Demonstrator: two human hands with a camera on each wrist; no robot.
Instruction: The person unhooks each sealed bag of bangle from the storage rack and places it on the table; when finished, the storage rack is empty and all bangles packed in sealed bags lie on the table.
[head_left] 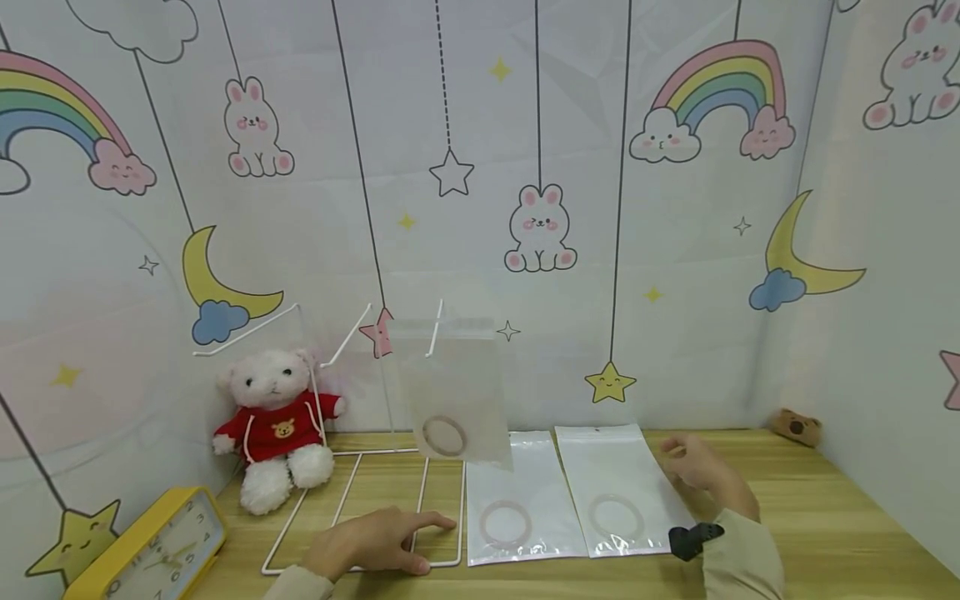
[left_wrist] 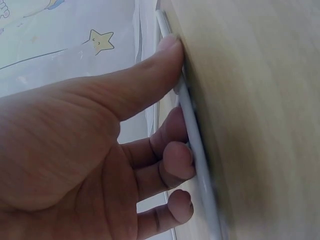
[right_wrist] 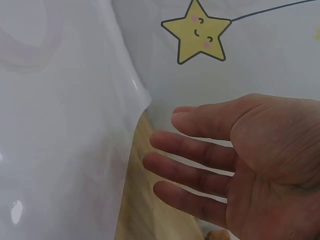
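My left hand (head_left: 382, 540) rests at the front of a white wire rack's base (head_left: 461, 533). Up close in the left wrist view, thumb and fingertips touch the white rod (left_wrist: 200, 165). From one upper prong (head_left: 435, 329) hangs a translucent zip bag (head_left: 453, 379) with a brownish ring (head_left: 445, 437) inside. Two white-backed clear zip bags lie side by side right of the rack: a left bag (head_left: 517, 479) and a right bag (head_left: 611, 458), each with a pale pinkish ring showing. Beside the right bag's edge is my right hand (head_left: 701, 468), fingers loosely bent, holding nothing.
A white plush bear (head_left: 273, 417) in a red top sits behind the rack's left side. At the front left stands a yellow clock (head_left: 150, 542). A small brown plush (head_left: 797, 427) lies at the table's back right, near a patterned backdrop (head_left: 697, 333).
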